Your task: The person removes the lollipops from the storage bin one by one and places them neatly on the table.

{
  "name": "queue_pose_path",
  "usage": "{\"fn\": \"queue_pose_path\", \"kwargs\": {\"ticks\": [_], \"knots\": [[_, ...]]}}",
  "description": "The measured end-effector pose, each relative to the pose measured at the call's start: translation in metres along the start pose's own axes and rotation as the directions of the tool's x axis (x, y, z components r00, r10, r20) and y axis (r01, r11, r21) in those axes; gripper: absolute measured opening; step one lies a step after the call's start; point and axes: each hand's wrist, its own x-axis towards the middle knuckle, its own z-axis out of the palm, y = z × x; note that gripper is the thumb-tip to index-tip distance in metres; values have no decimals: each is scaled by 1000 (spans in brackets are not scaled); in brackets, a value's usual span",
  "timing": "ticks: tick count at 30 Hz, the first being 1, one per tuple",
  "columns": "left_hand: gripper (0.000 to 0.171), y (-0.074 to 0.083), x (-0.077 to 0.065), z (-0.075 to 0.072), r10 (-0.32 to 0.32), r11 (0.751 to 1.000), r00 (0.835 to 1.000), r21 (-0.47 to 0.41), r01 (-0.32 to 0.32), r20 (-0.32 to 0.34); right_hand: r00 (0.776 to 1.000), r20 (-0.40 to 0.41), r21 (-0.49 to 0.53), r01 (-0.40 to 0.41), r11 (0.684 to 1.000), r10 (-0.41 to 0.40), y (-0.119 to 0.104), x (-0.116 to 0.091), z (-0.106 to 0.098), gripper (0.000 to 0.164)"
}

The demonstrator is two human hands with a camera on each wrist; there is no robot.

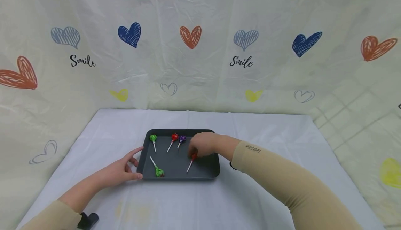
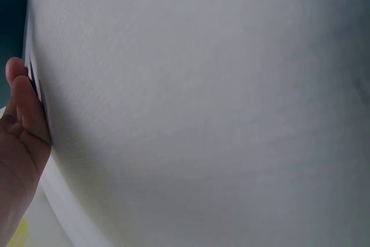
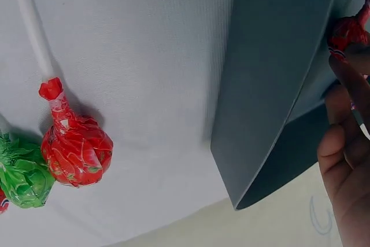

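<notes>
A dark grey tray [image 1: 175, 169] lies on the white cloth in the head view. At its right side my right hand [image 1: 203, 143] reaches in and pinches a red lollipop [image 1: 194, 156] by its wrapped head, the white stick pointing toward the front. The right wrist view shows fingertips against that red head [image 3: 346, 32], inside the tray wall [image 3: 272, 73]. My left hand [image 1: 119, 170] is spread at the tray's left edge, index finger and thumb touching the rim. Along the tray's back lie a green lollipop [image 1: 152, 138], a red one [image 1: 174, 137] and a purple one [image 1: 182, 138]. Another green lollipop [image 1: 159, 171] is at front left.
Outside the tray, a red lollipop [image 3: 78, 151] and a green lollipop [image 3: 26, 172] lie on the cloth in the right wrist view, with part of another red one at the edge. A printed curtain [image 1: 206, 76] hangs behind the table.
</notes>
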Motion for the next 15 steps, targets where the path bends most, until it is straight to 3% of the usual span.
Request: {"fn": "queue_pose_path", "kwargs": {"ticks": [7,15], "knots": [[106,-2,1,1,-13,1000,1000,-4,13,-3,1000,-26,37,5,999,-4,5,-4,-6,27],[106,1,0,-1,-3,1000,1000,-2,3,1,997,-29,145,-69,987,74,11,-10,-11,27]]}}
